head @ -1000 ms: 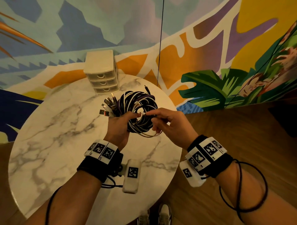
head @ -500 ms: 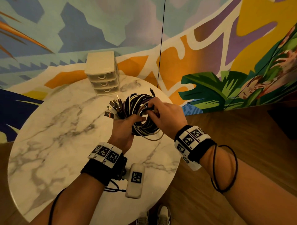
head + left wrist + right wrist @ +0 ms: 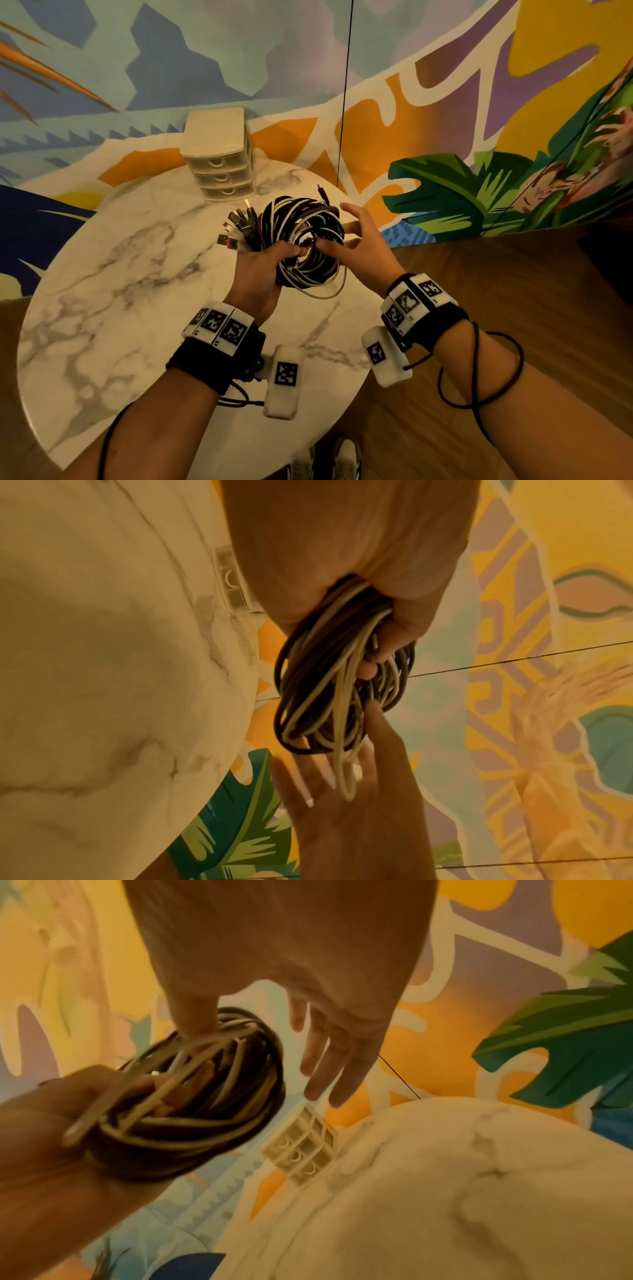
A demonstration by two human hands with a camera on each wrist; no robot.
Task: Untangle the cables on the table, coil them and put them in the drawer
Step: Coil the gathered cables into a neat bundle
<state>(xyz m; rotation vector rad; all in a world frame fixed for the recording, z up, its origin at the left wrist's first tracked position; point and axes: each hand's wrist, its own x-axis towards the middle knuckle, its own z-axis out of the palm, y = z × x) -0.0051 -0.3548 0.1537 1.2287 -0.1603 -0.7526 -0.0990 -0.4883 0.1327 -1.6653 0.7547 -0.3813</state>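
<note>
Cables (image 3: pixel 305 246) coiled in the gripping left hand (image 3: pixel 260 274); right hand (image 3: pixel 363 246) spread, fingertips touching.

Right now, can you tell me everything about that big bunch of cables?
The cables are wound into one thick round coil of black, white and purplish cords, rubbery-looking. Metal plugs stick out at its left side, and one pale loop sags below. The left hand grips it, holding it above the table. The right hand touches its middle, fingers spread.
</note>
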